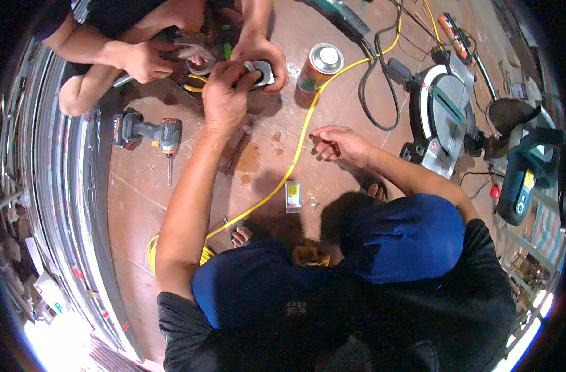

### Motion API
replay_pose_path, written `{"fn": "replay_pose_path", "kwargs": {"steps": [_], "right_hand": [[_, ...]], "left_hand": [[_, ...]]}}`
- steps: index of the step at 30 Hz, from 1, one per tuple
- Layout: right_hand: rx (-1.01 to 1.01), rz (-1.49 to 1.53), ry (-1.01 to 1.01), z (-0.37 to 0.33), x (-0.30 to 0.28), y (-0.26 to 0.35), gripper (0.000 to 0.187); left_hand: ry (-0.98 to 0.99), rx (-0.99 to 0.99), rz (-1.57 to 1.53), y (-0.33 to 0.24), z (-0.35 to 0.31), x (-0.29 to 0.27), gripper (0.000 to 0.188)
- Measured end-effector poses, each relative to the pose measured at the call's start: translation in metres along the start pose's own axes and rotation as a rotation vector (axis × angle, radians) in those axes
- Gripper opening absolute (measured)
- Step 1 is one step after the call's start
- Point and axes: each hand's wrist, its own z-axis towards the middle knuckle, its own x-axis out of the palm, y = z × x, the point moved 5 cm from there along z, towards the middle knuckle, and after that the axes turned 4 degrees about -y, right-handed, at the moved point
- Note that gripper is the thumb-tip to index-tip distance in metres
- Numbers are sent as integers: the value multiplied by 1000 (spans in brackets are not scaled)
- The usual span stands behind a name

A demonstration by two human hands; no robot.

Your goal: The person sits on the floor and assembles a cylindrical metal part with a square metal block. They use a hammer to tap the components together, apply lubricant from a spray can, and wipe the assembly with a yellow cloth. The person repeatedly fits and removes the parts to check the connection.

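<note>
Presently the piece (267, 73), small and pale with a dark opening, is at the upper middle, off the floor (140, 204), between the left hand (226, 99) and a co-worker's hand (258, 51). The left hand's fingers are bent against the piece; whether they pinch it cannot be told. The right hand (345, 147) is well apart from it, low over the floor, fingers loosely curled and partly separated; whether it pinches anything cannot be told. The co-worker's other hand (143, 64) is to the left, above the drill (149, 131). Left limit: the long edges of the stacked bars (66, 167), with the drill lying near them, bit toward the person. Right limit: the base of the saw (441, 118), well beyond the right hand. Just beside the can (323, 67), which stands upright to the right of the piece, a yellow cable (293, 162) runs diagonally down to the left foot (241, 235), dividing the working area. Bare floor shows between drill and cable, and a narrower strip between right hand and saw. A small box (293, 197) lies between the feet, close to the cable.
</note>
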Motion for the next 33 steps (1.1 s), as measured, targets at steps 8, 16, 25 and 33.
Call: {"fn": "replay_pose_path", "kwargs": {"steps": [8,16,25,33], "right_hand": [[-706,-387,413,-44,156,150,43],[-1118,-99,81,36,287,225,56],[-1308,-196,-70,-32,289,258,61],[-1659,-274,546,-183,246,287,74]], "left_hand": [[-169,-593,-308,18,-58,-25,17],[-121,-932,-569,52,-110,-44,12],[-61,-601,-337,60,-90,-54,25],[-69,-737,-374,61,-85,-56,27]]}}
